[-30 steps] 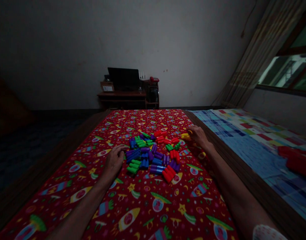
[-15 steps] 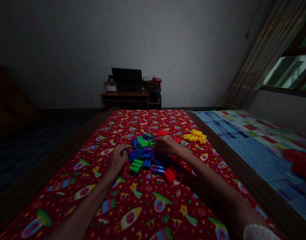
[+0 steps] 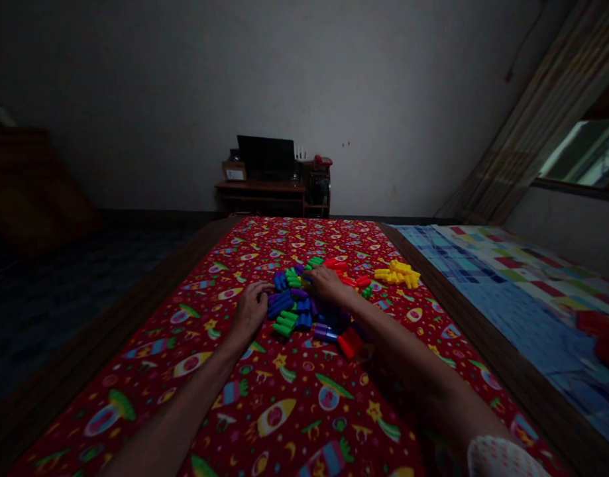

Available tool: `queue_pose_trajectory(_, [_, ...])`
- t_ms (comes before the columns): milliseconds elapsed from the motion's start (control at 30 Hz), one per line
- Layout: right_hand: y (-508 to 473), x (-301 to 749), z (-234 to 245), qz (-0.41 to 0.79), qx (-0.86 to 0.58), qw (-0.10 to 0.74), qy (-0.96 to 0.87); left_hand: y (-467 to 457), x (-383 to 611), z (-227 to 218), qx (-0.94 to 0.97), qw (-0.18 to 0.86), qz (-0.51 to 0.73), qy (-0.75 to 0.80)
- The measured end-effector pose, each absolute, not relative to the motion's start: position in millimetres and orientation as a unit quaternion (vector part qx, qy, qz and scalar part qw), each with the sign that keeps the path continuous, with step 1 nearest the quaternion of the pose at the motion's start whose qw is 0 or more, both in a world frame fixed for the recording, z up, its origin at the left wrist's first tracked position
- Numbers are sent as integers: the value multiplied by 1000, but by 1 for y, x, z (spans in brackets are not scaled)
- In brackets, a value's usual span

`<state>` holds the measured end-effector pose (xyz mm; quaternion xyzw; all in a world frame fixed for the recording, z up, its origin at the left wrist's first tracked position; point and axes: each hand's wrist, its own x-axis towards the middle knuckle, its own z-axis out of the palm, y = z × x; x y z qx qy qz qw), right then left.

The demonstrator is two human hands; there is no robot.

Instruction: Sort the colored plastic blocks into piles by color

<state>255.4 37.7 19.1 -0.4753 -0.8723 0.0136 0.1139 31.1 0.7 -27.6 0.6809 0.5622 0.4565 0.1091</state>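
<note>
My right grip (image 3: 329, 285) is positioned over the far part of the pile of plastic pieces (image 3: 280, 304), fingers directed down and to the left. A yellow piece (image 3: 305, 283) shows at its fingertips; whether the grip pinches it I cannot tell, as the hand hides the contact. My left grip (image 3: 251, 308) rests at the left side of the pile, fingers loosely curved, thumb and forefinger slightly spread, tips just beside the blue pieces.

The pile lies on a surface covered with a red patterned cloth (image 3: 279, 377). Near edge, left to right: a green piece (image 3: 285, 323), a purple piece (image 3: 325, 332), a red piece (image 3: 350, 343). Further red pieces (image 3: 336, 265) lie beyond my right grip. A separate yellow cluster (image 3: 402, 273) sits to the right, apart from the pile.
</note>
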Motion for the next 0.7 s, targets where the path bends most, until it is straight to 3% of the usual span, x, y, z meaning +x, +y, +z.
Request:
queue_pose_trajectory(233, [24, 251, 31, 39, -501, 238, -831, 0, 31, -26, 684, 123, 452, 560])
queue_pose_trajectory(433, [17, 346, 54, -10, -587, 361, -725, 0, 32, -26, 682, 126, 451, 562])
queue_pose_trajectory(700, [13, 440, 37, -136, -746, 279, -589, 0, 30, -26, 686, 116, 437, 570])
